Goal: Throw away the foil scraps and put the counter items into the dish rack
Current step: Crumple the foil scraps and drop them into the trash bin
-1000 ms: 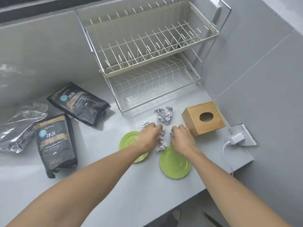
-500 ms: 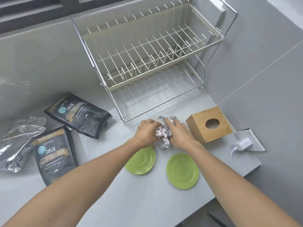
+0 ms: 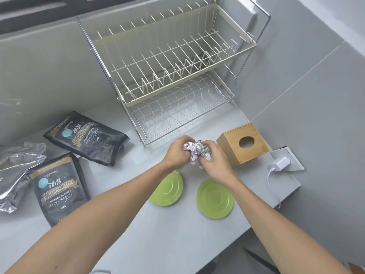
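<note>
My left hand (image 3: 177,153) and my right hand (image 3: 216,161) are pressed together around a bundle of crumpled foil scraps (image 3: 196,151), just in front of the two-tier wire dish rack (image 3: 173,76). Both hands grip the foil, which is lifted slightly off the grey counter. Two green plates lie flat below my hands: one (image 3: 167,191) partly under my left forearm, the other (image 3: 215,198) to its right. Two black coffee bags (image 3: 87,138) (image 3: 57,187) rest on the counter to the left. Both shelves of the rack hold nothing.
A wooden tissue box (image 3: 244,144) stands right of my hands. A white charger (image 3: 279,165) with its cable is plugged in at the counter's right edge. A silver foil bag (image 3: 16,171) lies at far left. The counter edge runs diagonally at the lower right.
My hands gathered the separate foil scraps from the counter into one bundle and moved up toward the rack. The scrap that lay alone near the rack is now in the bundle.
</note>
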